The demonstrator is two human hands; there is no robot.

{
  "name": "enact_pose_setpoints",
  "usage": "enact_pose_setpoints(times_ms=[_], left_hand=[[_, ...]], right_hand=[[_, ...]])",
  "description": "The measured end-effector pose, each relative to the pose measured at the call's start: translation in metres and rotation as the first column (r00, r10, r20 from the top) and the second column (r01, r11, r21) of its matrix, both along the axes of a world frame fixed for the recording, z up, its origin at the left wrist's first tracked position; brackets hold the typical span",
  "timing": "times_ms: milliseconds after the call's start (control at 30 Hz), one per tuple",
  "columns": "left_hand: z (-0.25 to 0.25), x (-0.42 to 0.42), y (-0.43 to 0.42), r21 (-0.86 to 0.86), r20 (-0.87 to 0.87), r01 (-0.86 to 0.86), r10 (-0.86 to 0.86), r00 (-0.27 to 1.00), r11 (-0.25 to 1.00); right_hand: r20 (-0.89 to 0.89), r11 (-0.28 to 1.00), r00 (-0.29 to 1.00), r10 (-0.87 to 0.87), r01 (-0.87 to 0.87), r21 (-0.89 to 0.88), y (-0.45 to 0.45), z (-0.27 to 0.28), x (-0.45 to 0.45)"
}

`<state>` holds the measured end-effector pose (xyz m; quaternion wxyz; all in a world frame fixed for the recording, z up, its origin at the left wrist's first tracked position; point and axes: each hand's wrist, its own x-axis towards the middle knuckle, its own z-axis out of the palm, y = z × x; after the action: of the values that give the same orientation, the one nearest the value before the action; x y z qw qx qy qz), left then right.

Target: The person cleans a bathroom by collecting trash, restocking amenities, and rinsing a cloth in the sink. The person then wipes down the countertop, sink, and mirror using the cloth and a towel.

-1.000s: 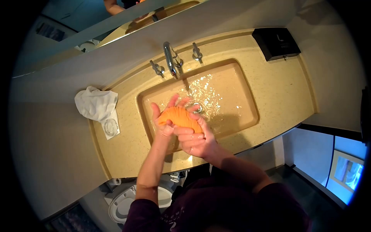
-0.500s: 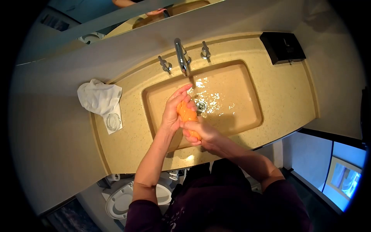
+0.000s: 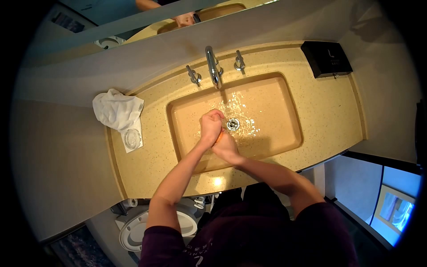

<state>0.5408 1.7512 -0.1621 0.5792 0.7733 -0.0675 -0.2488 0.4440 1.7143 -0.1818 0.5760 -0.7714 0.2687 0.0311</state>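
Over the sink (image 3: 275, 111), my left hand (image 3: 210, 128) and my right hand (image 3: 227, 147) are pressed together, fingers wrapped round a soft orange thing (image 3: 219, 136). Only a small strip of it shows between them; it looks like a crumpled wet cloth or sponge, but I cannot tell which. The left fist lies above and to the left, and the right hand is closed below it. Just right of my hands sits the metal drain (image 3: 232, 124). Rippling water glints on the basin floor.
A chrome faucet (image 3: 213, 66) stands behind the basin between two lever handles (image 3: 193, 74). To the left lie a crumpled white towel (image 3: 116, 109) and a clear round dish (image 3: 132, 139). A black box (image 3: 326, 59) is at the right on the counter (image 3: 331, 102).
Both hands have turned and closed tighter around the orange thing, which is now mostly hidden. My left fingers, stretched toward the faucet before, are curled in.
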Motion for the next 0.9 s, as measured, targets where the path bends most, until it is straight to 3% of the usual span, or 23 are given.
enact_pose_setpoints(times_ms=[33, 67, 100, 133, 167, 233, 267, 333, 367, 433, 533, 600, 633, 667, 700, 733, 767, 800, 833, 867, 900], left_hand=[[-0.021, -0.001, 0.002, 0.093, 0.171, -0.053, 0.036, 0.985, 0.994], [-0.024, -0.002, 0.002, 0.162, 0.290, -0.084, 0.034, 0.956, 0.983], [-0.027, -0.007, 0.003, 0.160, 0.293, -0.084, 0.034, 0.956, 0.984], [-0.031, -0.013, 0.003, 0.035, 0.064, -0.262, 0.260, 0.964, 0.964], [-0.029, -0.020, 0.005, -0.038, -0.194, -0.453, 0.438, 0.878, 0.891], [-0.041, -0.025, 0.020, -0.097, -0.269, -0.494, 0.455, 0.849, 0.864], [-0.034, -0.029, 0.027, -0.052, -0.448, -0.505, 0.432, 0.783, 0.862], [-0.007, -0.036, 0.029, 0.061, -0.677, -0.446, 0.365, 0.639, 0.893], [0.007, -0.038, 0.030, 0.058, -0.676, -0.450, 0.367, 0.639, 0.891], [0.024, -0.046, 0.035, -0.143, -0.850, -0.345, 0.064, 0.523, 0.928], [-0.002, -0.048, 0.046, -0.177, -0.853, -0.348, 0.032, 0.520, 0.921], [0.001, -0.044, 0.051, -0.161, -0.806, -0.300, 0.050, 0.589, 0.940], [0.004, -0.043, 0.054, -0.140, -0.756, -0.255, 0.063, 0.651, 0.957], [0.009, -0.043, 0.056, -0.141, -0.758, -0.258, 0.064, 0.650, 0.956], [0.017, -0.041, 0.058, -0.166, -0.653, -0.190, 0.037, 0.757, 0.967], [0.025, -0.040, 0.059, -0.181, -0.534, -0.117, 0.002, 0.845, 0.977], [0.029, -0.038, 0.060, -0.182, -0.537, -0.112, -0.003, 0.843, 0.977], [0.035, -0.035, 0.060, -0.119, -0.298, 0.090, -0.122, 0.947, 0.989], [0.040, -0.033, 0.059, -0.006, -0.050, 0.268, -0.268, 0.962, 0.963], [0.051, -0.033, 0.054, -0.006, -0.050, 0.276, -0.276, 0.960, 0.961], [0.067, -0.034, 0.049, 0.068, 0.281, 0.424, -0.425, 0.861, 0.903]], right_hand=[[-0.094, 0.986, 0.996, 0.009, -0.024, -0.166, 0.000, -0.003, 0.000], [-0.093, 0.986, 0.996, 0.009, -0.025, -0.167, -0.001, 0.001, -0.001], [-0.186, 0.972, 0.982, 0.044, -0.085, -0.219, -0.003, 0.005, -0.003], [-0.278, 0.953, 0.958, 0.069, -0.146, -0.265, -0.007, 0.009, -0.003], [-0.280, 0.954, 0.958, 0.066, -0.143, -0.264, -0.012, 0.010, -0.006], [-0.199, 0.843, 0.930, 0.309, -0.365, -0.396, -0.029, 0.007, -0.019], [-0.030, 0.749, 0.920, 0.391, -0.337, -0.571, -0.037, -0.009, -0.026], [-0.005, 0.670, 0.879, 0.477, -0.368, -0.645, -0.055, 0.001, -0.029], [0.022, 0.590, 0.835, 0.550, -0.370, -0.717, -0.063, 0.006, -0.026], [-0.005, 0.533, 0.817, 0.577, -0.381, -0.755, -0.071, -0.009, -0.023], [-0.050, 0.441, 0.779, 0.625, -0.405, -0.801, -0.074, 0.002, -0.023], [-0.259, 0.536, 0.729, 0.633, -0.655, -0.533, -0.079, 0.024, -0.023], [-0.261, 0.535, 0.728, 0.635, -0.657, -0.532, -0.082, 0.031, -0.024], [-0.199, 0.721, 0.780, 0.594, -0.625, -0.298, -0.086, 0.036, -0.026], [-0.158, 0.840, 0.833, 0.531, -0.542, -0.033, -0.090, 0.037, -0.027], [-0.162, 0.841, 0.833, 0.528, -0.540, -0.032, -0.093, 0.035, -0.027], [-0.189, 0.845, 0.916, 0.354, -0.227, 0.485, -0.096, 0.031, -0.027], [-0.305, 0.533, 0.932, 0.197, 0.160, 0.831, -0.099, 0.027, -0.028], [-0.306, 0.532, 0.933, 0.189, 0.165, 0.831, -0.096, 0.024, -0.031], [-0.317, 0.471, 0.942, 0.111, 0.231, 0.852, -0.089, 0.022, -0.036], [-0.329, 0.401, 0.944, 0.034, 0.289, 0.869, -0.084, 0.025, -0.036]])
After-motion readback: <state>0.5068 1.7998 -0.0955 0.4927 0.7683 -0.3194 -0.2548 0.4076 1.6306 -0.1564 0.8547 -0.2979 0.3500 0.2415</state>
